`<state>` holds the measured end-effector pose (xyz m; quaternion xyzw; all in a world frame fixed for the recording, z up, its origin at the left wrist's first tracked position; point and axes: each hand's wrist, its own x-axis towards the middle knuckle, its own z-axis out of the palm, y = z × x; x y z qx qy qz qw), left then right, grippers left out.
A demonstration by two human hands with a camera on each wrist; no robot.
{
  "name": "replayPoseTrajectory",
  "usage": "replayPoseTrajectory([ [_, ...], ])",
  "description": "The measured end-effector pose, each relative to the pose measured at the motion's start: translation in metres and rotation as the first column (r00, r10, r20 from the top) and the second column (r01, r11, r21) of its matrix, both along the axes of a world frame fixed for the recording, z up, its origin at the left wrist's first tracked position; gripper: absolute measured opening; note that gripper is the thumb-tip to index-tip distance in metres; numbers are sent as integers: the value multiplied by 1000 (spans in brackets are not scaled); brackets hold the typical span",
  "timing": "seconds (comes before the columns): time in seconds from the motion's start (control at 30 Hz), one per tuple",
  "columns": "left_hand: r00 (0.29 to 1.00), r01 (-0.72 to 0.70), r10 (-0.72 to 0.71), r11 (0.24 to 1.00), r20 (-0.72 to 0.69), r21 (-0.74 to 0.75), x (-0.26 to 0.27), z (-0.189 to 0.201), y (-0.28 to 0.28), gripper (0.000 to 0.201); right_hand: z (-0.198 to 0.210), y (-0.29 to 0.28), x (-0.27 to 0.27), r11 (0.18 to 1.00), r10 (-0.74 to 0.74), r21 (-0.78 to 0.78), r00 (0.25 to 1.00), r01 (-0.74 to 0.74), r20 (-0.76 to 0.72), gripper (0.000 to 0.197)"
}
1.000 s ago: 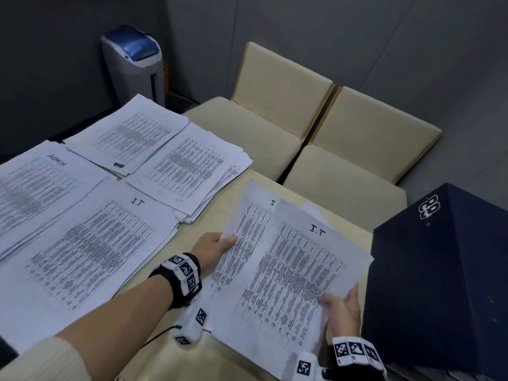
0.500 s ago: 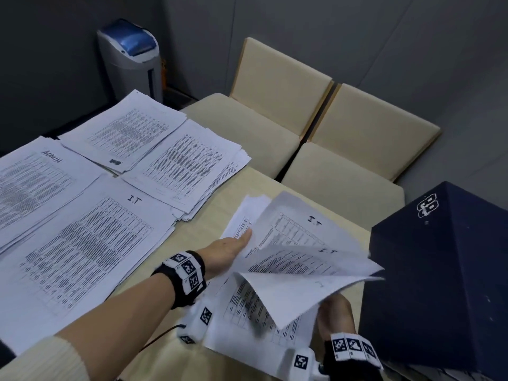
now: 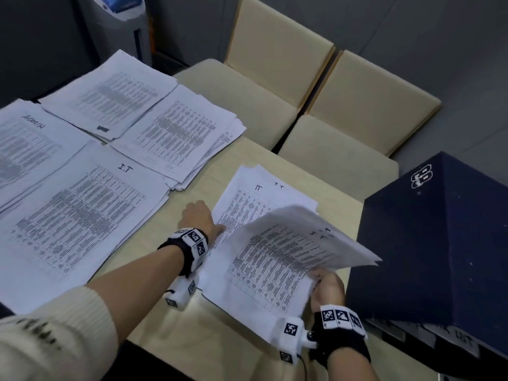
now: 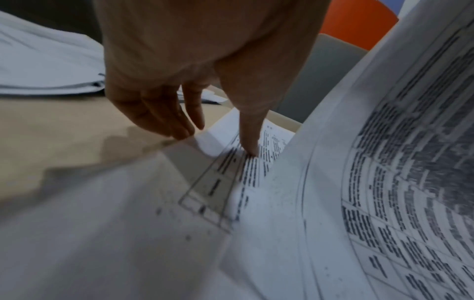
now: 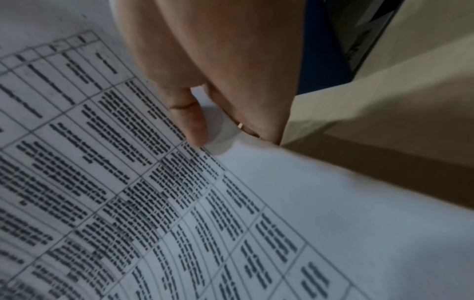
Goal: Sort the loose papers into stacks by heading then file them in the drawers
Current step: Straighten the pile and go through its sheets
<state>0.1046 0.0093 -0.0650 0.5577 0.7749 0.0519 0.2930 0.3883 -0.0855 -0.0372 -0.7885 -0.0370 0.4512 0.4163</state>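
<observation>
A small pile of printed sheets [image 3: 261, 199] headed "IT" lies on the beige table [image 3: 209, 334], right of the sorted stacks. My left hand [image 3: 198, 218] rests on its left edge with straight fingers. In the left wrist view the thumb [image 4: 248, 142] presses on the print while the other fingertips [image 4: 179, 125] touch the sheet's edge. My right hand [image 3: 327, 284] pinches the near right corner of a few lifted sheets [image 3: 302, 243], thumb [image 5: 192, 125] on top. Those sheets arch up above the pile. A larger "I.T" stack [image 3: 82, 210] lies to the left.
An "Admin" stack [image 3: 24, 138] and two more paper stacks [image 3: 110, 97] [image 3: 176, 133] cover the table's left. A dark blue box [image 3: 434, 237] stands close on the right. Two beige chairs [image 3: 275, 78] [image 3: 357, 105] sit behind the table, a bin [image 3: 118, 23] beyond.
The right hand has peeled the top sheets off the pile and raised them toward the right. The left hand drew back to the pile's left edge and presses it down.
</observation>
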Motion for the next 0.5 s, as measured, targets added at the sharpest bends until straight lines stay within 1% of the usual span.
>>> replayPoseTrajectory([
  [0.1, 995, -29, 19, 995, 102, 96, -7, -4, 3, 34, -4, 0, 1, 999, 27, 25, 1000, -27, -10, 9],
  [0.13, 987, -52, 30, 989, 155, 136, -9, -5, 3, 30, -4, 1, 1, 999, 30, 40, 999, -30, -17, 9],
  [0.2, 969, -89, 49, 983, 244, 158, -11, -3, 3, 30, -2, 2, 1, 997, 37, 76, 998, -33, -54, 11],
  [0.27, 963, -76, 42, 990, 268, 119, -12, 1, 3, 30, -1, 4, -1, 993, 43, 113, 995, -33, -88, 13],
  [0.33, 959, -35, 11, 996, 282, 79, -14, 4, 4, 23, 0, 5, -4, 988, 66, 146, 992, -51, -103, 16],
  [0.4, 967, 14, -38, 995, 253, 96, -15, 6, 6, 18, 2, 7, -7, 985, 72, 166, 989, -50, -132, 20],
  [0.43, 972, 38, -62, 993, 227, 109, -14, 6, 6, 19, 2, 8, -9, 983, 75, 177, 986, -48, -147, 21],
  [0.5, 979, 104, -121, 989, 163, 110, -13, 5, 4, 30, 4, 7, -13, 982, 80, 185, 981, -47, -175, 20],
])
